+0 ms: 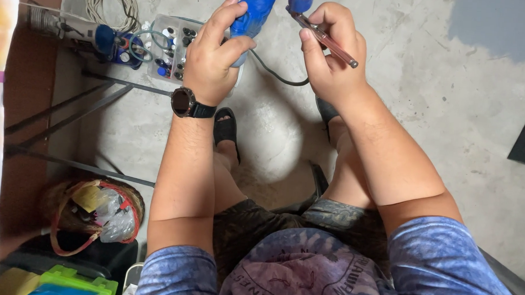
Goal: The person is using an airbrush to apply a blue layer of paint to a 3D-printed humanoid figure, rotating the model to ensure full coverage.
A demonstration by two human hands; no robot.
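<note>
Two hands are raised together over the concrete floor (427, 83), each closed on its own tool. The left hand (210, 61), with a dark watch (184, 102) on its wrist, is wrapped around a blue-handled tool (252, 13) whose grey cord (276, 75) loops down beneath it; the thumb lies across the body and the fingers curl behind. The right hand (330, 51) pinches a slim reddish screwdriver-like tool (327, 39) between thumb and forefinger, its far end touching a second blue part (301, 0) at the top edge of the view. What lies beyond that edge is cut off, so the exact contact point cannot be told.

Judging from this, the work is a fine adjustment on the blue tool, and it would go best with the left hand keeping the body steady while only the right fingers turn or press. Bracing the wrists near each other should stop the slim shaft from slipping off. Keeping the cord hanging free, clear of the knees and sandalled feet (225, 126), would avoid a tug.

Near the top left corner of the floor sits a clear compartment box (170, 45) of small parts, beside another blue device (112, 43) and a coil of pale cable (113, 3). A woven basket (91, 217) stands at the lower left.
</note>
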